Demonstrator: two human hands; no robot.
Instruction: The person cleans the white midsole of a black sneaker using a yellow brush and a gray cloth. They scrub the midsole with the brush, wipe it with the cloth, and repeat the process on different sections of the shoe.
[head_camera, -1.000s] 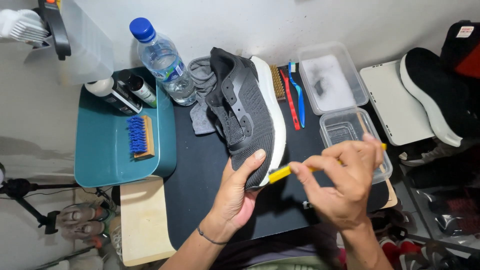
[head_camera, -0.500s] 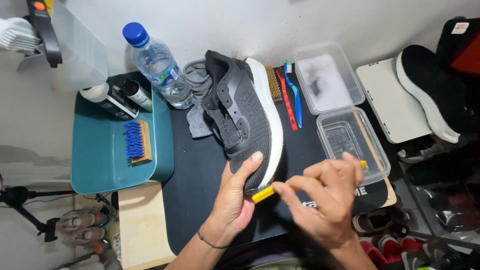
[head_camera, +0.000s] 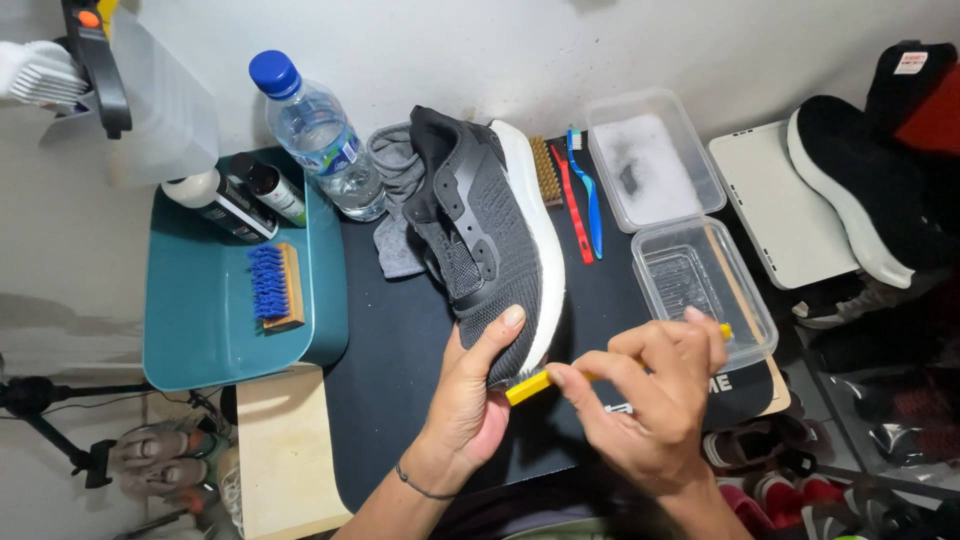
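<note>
We have the dark knit sneaker (head_camera: 478, 235) lying on its side on the black mat (head_camera: 390, 380), white sole turned toward our right, and our left hand (head_camera: 470, 400) is closed around its toe end, thumb laid over the mesh upper and fingers tucked out of sight beneath. Our right hand (head_camera: 650, 395) is pinched shut on the yellow brush (head_camera: 527, 386), whose head sits just right of that left-hand hold, touching the edge of the white sole near the toe. We judge the shoe light and easy to turn with one hand; the mesh upper looks soft and would give under the thumb, while the foam sole seems firmer and the better place to brace. The brush handle looks stiff and thin, so a fingertip pinch near its middle suits it. Beyond the left hand's hold, past the heel, lie a grey cloth (head_camera: 395, 215) and a water bottle (head_camera: 318, 135); a clear tub (head_camera: 752, 316) sits just beyond the right hand.
</note>
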